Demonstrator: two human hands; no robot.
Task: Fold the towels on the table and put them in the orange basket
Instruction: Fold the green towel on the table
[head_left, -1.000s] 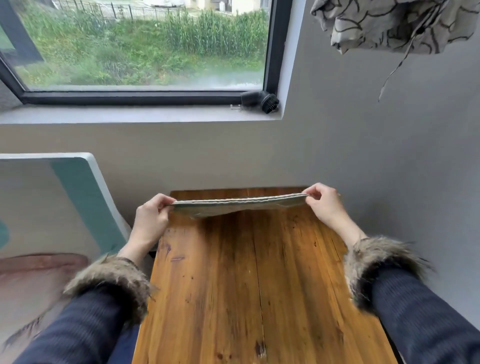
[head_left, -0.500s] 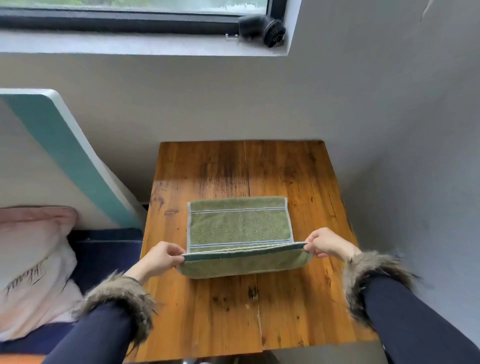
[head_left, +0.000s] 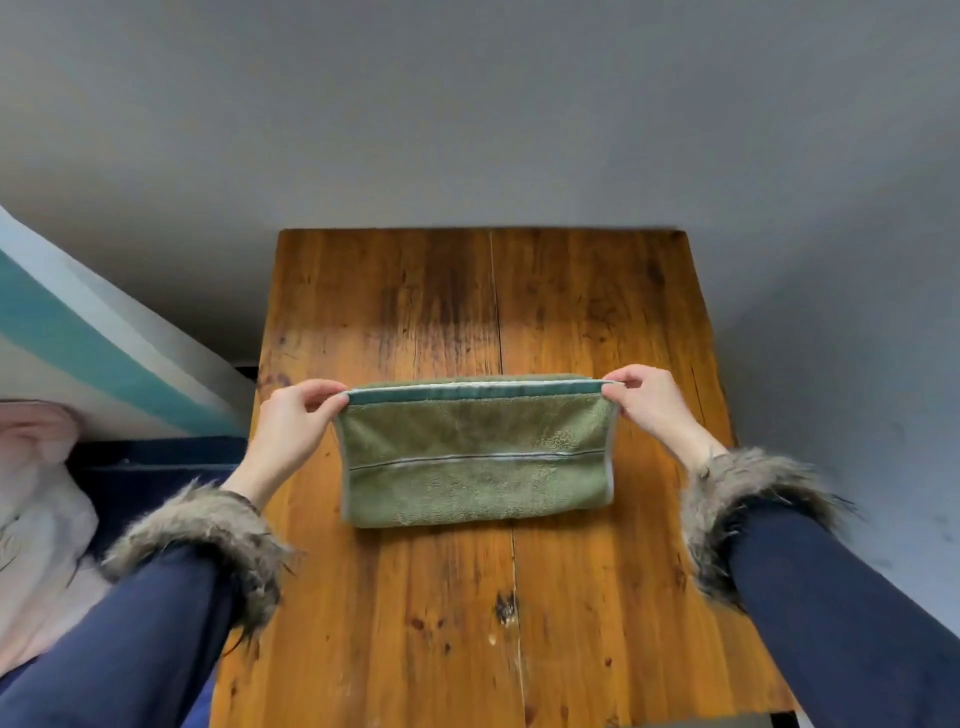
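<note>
One green towel (head_left: 475, 457), one wooden table (head_left: 597, 322), two hands.

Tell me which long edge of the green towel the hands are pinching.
The far long edge, with the dark teal band: the left hand and right hand pinch its two corners. The near folded edge of the green terry towel lies unheld on the wooden table.

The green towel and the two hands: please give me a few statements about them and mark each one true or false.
1. Both hands, the left hand and the right hand, pinch the far edge of the towel. True.
2. The towel lies in an orange basket. False: it is over the wooden table; no basket is in view.
3. The towel is green. True.
4. The right hand is open and idle. False: its fingers pinch a towel corner.
</note>
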